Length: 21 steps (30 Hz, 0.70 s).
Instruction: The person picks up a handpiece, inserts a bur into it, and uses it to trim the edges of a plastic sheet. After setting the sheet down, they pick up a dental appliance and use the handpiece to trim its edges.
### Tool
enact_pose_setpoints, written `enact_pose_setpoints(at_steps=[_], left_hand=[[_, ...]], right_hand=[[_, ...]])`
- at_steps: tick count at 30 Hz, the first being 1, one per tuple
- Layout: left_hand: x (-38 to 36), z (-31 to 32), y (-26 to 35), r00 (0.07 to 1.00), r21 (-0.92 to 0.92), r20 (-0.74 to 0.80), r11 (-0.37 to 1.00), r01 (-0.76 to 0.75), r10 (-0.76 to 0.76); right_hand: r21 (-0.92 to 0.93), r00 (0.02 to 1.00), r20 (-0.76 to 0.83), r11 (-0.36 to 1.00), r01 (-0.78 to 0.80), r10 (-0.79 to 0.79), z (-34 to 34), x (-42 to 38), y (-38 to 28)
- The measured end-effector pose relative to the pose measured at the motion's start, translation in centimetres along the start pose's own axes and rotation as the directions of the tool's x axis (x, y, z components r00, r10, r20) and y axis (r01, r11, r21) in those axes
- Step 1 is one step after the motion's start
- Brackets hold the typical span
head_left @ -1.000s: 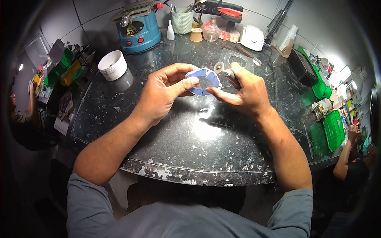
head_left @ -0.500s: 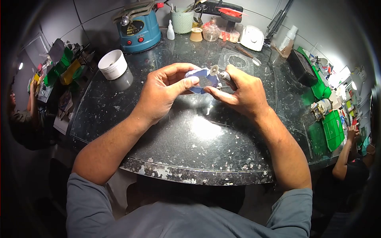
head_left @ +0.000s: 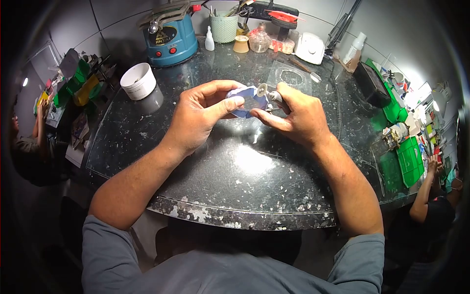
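Near the middle of the dark bench, my left hand (head_left: 208, 105) is closed, thumb and fingers pinching a blue and white curved piece (head_left: 248, 93). To its right, my right hand (head_left: 301, 109) grips a metal handpiece (head_left: 275, 96) that carries a small round disc (head_left: 262, 89). The disc is at the upper right edge of the blue piece; whether they touch I cannot tell. My right thumb reaches to the lower right side of the piece.
A speckled dark bench (head_left: 215, 181) lies under both hands. A white tub (head_left: 138, 82) and a blue machine (head_left: 171, 39) stand at the left back. Behind are a cup of tools (head_left: 224, 28) and a white device (head_left: 309, 48). Green trays (head_left: 410, 159) and a co-worker's arm (head_left: 427, 188) are at right.
The blue piece has tilted slightly in my left hand. Both hands have shifted only a little and keep hold of the piece and the handpiece.
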<state>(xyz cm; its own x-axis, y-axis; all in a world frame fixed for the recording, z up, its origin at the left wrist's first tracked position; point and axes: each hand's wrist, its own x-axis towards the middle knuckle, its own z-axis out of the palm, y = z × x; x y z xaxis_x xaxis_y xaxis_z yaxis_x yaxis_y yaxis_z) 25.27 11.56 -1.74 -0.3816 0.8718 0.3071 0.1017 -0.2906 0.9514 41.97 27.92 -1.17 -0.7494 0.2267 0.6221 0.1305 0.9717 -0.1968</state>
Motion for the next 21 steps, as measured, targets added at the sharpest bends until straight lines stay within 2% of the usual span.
enact_pose_setpoints(at_steps=[21], left_hand=[[-0.08, 0.0, -0.05, 1.0, -0.033, 0.019, 0.999, -0.024, 0.024]], right_hand=[[-0.015, 1.0, 0.014, 1.0, 0.005, -0.004, 0.16, 0.02, 0.06]])
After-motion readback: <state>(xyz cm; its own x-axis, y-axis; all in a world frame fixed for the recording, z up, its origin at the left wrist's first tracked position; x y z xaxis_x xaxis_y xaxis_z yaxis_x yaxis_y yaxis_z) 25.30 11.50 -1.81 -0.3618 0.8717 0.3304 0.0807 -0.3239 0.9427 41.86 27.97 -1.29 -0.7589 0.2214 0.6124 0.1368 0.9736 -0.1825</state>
